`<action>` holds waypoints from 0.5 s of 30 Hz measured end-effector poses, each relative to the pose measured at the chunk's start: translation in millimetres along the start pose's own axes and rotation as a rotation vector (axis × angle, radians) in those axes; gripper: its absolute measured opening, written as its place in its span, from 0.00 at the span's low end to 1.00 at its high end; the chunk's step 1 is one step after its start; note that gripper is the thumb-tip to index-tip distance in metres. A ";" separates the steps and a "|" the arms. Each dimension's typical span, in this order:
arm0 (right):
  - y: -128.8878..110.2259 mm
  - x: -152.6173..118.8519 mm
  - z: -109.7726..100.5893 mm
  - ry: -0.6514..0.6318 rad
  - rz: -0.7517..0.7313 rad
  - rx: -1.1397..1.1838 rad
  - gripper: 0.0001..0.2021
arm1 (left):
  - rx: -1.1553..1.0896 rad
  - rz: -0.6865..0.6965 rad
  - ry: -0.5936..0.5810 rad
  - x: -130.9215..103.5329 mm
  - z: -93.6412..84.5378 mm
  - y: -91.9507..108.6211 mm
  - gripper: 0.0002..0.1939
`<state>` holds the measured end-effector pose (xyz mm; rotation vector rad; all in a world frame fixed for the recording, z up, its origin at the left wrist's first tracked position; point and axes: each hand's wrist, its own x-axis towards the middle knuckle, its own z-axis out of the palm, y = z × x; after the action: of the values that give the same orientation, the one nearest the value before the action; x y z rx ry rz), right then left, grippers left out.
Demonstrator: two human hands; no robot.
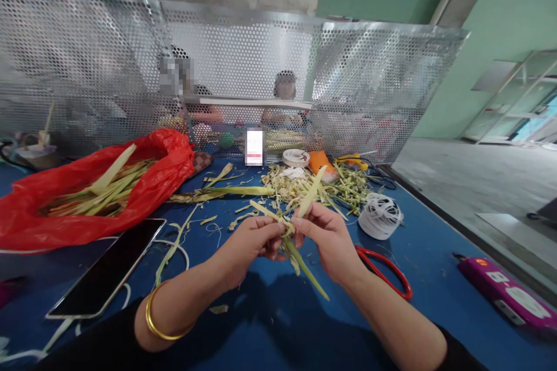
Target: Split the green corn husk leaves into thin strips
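Both hands meet over the middle of the blue table [209,330]. My left hand [256,239], on the arm with a gold bangle, pinches a small bundle of pale green leaf strips [304,266] at its knotted centre. From the right, my right hand [327,235] is closed on the same bundle, with a broad pale strip [312,191] standing up from its thumb and fingers. One long green end hangs down below the hands. The fingertips cover part of the crossing strips.
A red plastic bag [165,185] of leaves and a tablet [107,272] lie left. Beyond the hands are leaf scraps [282,182] and a lit phone [255,148]. Right are white string [380,217], a red handle [387,269] and a purple case [507,293]. People sit behind the perforated screen [369,81].
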<state>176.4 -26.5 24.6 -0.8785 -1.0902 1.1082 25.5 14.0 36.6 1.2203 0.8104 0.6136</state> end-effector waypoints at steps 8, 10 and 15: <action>3.3 3.0 2.6 0.097 0.057 -0.080 0.12 | 0.075 0.016 -0.146 -1.9 -0.5 -4.5 0.09; 5.9 4.0 1.3 0.138 0.084 -0.066 0.13 | 0.045 0.050 -0.166 -1.3 -0.4 -5.3 0.12; 10.1 3.9 -0.4 0.156 0.088 -0.104 0.12 | 0.174 0.069 -0.161 1.0 1.0 -9.2 0.17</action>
<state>174.7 -20.3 15.8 -1.0860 -0.9946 1.0440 26.8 11.9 27.6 1.4417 0.6993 0.5010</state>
